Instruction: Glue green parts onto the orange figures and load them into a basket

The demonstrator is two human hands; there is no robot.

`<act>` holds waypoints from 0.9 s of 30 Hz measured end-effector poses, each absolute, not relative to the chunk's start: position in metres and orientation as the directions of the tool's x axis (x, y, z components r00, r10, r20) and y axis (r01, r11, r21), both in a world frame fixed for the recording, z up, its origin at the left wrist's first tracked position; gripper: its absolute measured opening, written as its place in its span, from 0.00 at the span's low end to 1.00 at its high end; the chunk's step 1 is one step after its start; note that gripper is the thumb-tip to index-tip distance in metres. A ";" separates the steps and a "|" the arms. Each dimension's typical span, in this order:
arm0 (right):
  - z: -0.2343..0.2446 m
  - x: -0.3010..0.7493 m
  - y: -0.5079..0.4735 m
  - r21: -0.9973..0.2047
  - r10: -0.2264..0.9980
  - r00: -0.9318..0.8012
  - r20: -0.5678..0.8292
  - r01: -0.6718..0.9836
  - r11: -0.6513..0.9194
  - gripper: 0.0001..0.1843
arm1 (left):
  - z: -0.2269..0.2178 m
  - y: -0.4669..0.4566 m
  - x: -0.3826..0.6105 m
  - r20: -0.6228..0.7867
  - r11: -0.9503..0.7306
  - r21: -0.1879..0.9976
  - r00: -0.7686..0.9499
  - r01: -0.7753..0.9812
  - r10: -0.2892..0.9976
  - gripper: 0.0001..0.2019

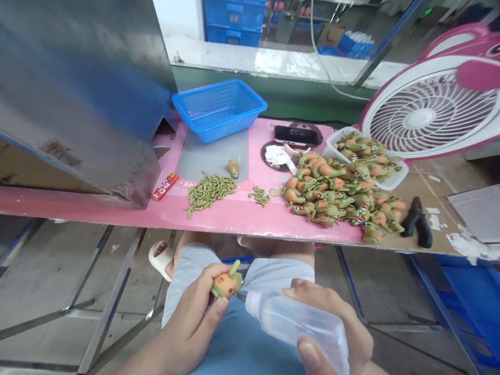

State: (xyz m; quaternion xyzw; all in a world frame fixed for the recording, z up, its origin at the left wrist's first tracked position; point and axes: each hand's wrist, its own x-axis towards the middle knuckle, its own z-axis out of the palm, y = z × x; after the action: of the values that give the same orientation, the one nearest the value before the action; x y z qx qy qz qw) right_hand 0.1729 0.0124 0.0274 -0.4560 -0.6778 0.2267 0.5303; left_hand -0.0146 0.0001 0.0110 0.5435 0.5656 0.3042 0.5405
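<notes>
A small orange-and-green toy figure (226, 284) is pinched in the left hand (193, 325), low over the lap, its green stalk tilted up and to the right; the fingers (216, 307) are closed around its lower left side. Just right of it, a clear plastic bottle (299, 325) is gripped by the right hand (332, 333), its long axis running from near right to far left, nozzle almost touching the toy. Beyond, on the pink surface (234, 213), green pieces (209, 190), a blue basket (219, 109) and heaped figures (339, 192) are seen, well apart from the hands.
</notes>
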 end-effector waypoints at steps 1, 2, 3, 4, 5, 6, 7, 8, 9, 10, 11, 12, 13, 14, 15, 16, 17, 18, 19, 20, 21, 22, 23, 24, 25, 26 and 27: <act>0.028 0.173 0.014 -0.762 0.839 -0.025 0.543 0.404 0.506 0.13 | 0.011 -0.001 -0.013 -0.273 0.226 0.931 0.136 0.285 0.952 0.18; 0.028 0.172 0.016 -0.755 0.834 -0.036 0.551 0.406 0.516 0.14 | 0.010 -0.001 -0.012 -0.272 0.232 0.931 0.114 0.282 0.956 0.18; 0.026 0.172 0.017 -0.775 0.846 -0.045 0.532 0.378 0.507 0.14 | 0.009 -0.001 -0.011 -0.279 0.246 0.930 0.090 0.274 0.956 0.19; 0.022 0.172 0.018 -0.822 0.875 -0.045 0.482 0.323 0.469 0.15 | 0.008 0.000 -0.011 -0.292 0.269 0.929 0.057 0.256 0.955 0.19; 0.018 0.173 0.019 -0.874 0.907 -0.037 0.420 0.253 0.415 0.15 | 0.006 0.002 -0.012 -0.307 0.297 0.928 0.011 0.226 0.952 0.20; 0.012 0.173 0.021 -0.921 0.937 -0.024 0.350 0.174 0.348 0.15 | 0.004 0.005 -0.012 -0.321 0.323 0.929 -0.045 0.182 0.946 0.21; 0.005 0.174 0.024 -0.957 0.962 -0.011 0.274 0.092 0.274 0.16 | 0.001 0.009 -0.013 -0.331 0.343 0.931 -0.107 0.122 0.938 0.21; -0.002 0.176 0.028 -0.980 0.980 0.010 0.200 0.011 0.200 0.16 | -0.001 0.013 -0.014 -0.342 0.353 0.934 -0.164 0.047 0.925 0.22; -0.009 0.177 0.035 -0.991 0.992 0.035 0.119 -0.055 0.121 0.18 | -0.003 0.018 -0.015 -0.351 0.352 0.935 -0.212 -0.033 0.912 0.22; -0.016 0.179 0.045 -0.994 0.997 0.062 0.040 -0.100 0.046 0.19 | -0.004 0.022 -0.016 -0.362 0.345 0.932 -0.248 -0.112 0.899 0.23; -0.021 0.180 0.058 -0.993 0.995 0.096 -0.024 -0.118 -0.012 0.20 | -0.005 0.026 -0.017 -0.376 0.337 0.924 -0.270 -0.182 0.886 0.24; -0.026 0.182 0.074 -0.992 0.987 0.141 -0.073 -0.109 -0.057 0.20 | -0.006 0.029 -0.018 -0.392 0.331 0.913 -0.283 -0.239 0.876 0.25; -0.029 0.183 0.093 -0.993 0.978 0.180 -0.101 -0.086 -0.087 0.21 | -0.006 0.032 -0.019 -0.403 0.327 0.903 -0.291 -0.277 0.868 0.26; -0.032 0.184 0.114 -0.993 0.974 0.196 -0.110 -0.066 -0.099 0.21 | -0.005 0.033 -0.019 -0.410 0.325 0.897 -0.292 -0.299 0.864 0.27; -0.033 0.184 0.136 -0.993 0.973 0.203 -0.114 -0.046 -0.107 0.21 | -0.005 0.034 -0.020 -0.413 0.323 0.894 -0.289 -0.312 0.864 0.28; -0.034 0.184 0.157 -0.993 0.972 0.206 -0.115 -0.021 -0.114 0.20 | -0.005 0.035 -0.021 -0.414 0.322 0.891 -0.280 -0.322 0.866 0.29; -0.035 0.183 0.177 -0.992 0.971 0.207 -0.117 0.014 -0.123 0.19 | -0.006 0.035 -0.022 -0.415 0.320 0.887 -0.269 -0.332 0.869 0.30; -0.035 0.182 0.196 -0.990 0.971 0.208 -0.117 0.059 -0.132 0.18 | -0.007 0.035 -0.023 -0.419 0.322 0.881 -0.256 -0.345 0.871 0.30; -0.037 0.180 0.211 -0.985 0.972 0.209 -0.110 0.110 -0.135 0.17 | -0.007 0.035 -0.024 -0.424 0.327 0.875 -0.240 -0.359 0.873 0.31; -0.038 0.178 0.224 -0.977 0.973 0.209 -0.097 0.167 -0.134 0.16 | -0.008 0.034 -0.024 -0.430 0.333 0.868 -0.222 -0.368 0.875 0.32; -0.040 0.175 0.234 -0.965 0.974 0.209 -0.082 0.228 -0.130 0.16 | -0.009 0.034 -0.025 -0.433 0.339 0.864 -0.203 -0.372 0.878 0.32; -0.042 0.172 0.242 -0.949 0.976 0.208 -0.067 0.290 -0.127 0.16 | -0.009 0.033 -0.025 -0.433 0.345 0.862 -0.185 -0.371 0.883 0.32; -0.045 0.170 0.248 -0.929 0.977 0.204 -0.054 0.350 -0.125 0.16 | -0.009 0.032 -0.026 -0.433 0.351 0.861 -0.168 -0.367 0.886 0.32; -0.047 0.168 0.253 -0.906 0.979 0.198 -0.045 0.406 -0.123 0.16 | -0.009 0.031 -0.025 -0.435 0.358 0.861 -0.157 -0.361 0.886 0.32; -0.049 0.166 0.256 -0.881 0.981 0.188 -0.037 0.458 -0.121 0.17 | -0.009 0.031 -0.025 -0.439 0.366 0.861 -0.153 -0.354 0.885 0.32; -0.050 0.166 0.258 -0.855 0.984 0.177 -0.031 0.505 -0.117 0.17 | -0.008 0.030 -0.025 -0.447 0.377 0.859 -0.152 -0.346 0.881 0.32; -0.051 0.166 0.260 -0.829 0.986 0.165 -0.023 0.548 -0.111 0.18 | -0.007 0.029 -0.025 -0.456 0.387 0.858 -0.154 -0.337 0.877 0.32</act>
State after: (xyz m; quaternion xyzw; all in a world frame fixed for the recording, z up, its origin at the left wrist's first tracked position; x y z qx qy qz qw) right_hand 0.1658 0.2596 -0.0509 -0.6770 -0.5663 0.3113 0.3521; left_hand -0.0249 0.0292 -0.0071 0.2360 0.5711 0.5008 0.6060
